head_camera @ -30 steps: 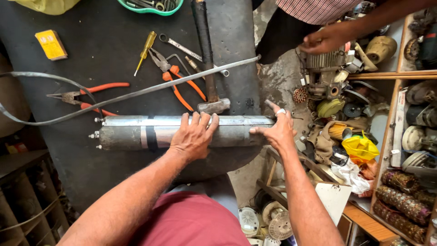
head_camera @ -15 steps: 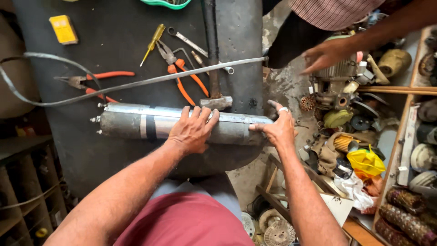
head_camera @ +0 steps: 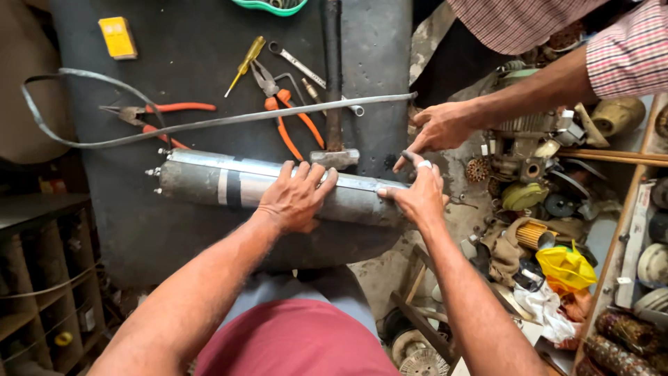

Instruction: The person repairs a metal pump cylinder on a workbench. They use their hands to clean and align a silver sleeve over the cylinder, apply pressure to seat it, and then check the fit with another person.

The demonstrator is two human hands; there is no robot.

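A long grey metal cylinder with a black band and studs at its left end lies across the dark workbench. My left hand rests palm-down on its middle, fingers spread over the top. At the cylinder's right end, my right hand grips it at the bench edge. A hammer lies with its head touching the cylinder just above my left hand. Another person's hand reaches in from the right, close above my right hand.
Orange-handled pliers, a second pair, a yellow screwdriver, a spanner, a long flat metal strip and a yellow box lie on the bench. Motor parts and a yellow bag clutter the right side.
The cylinder's right end has dipped, so it lies slightly tilted. The other person's hand has come down from the parts pile to just above my right hand.
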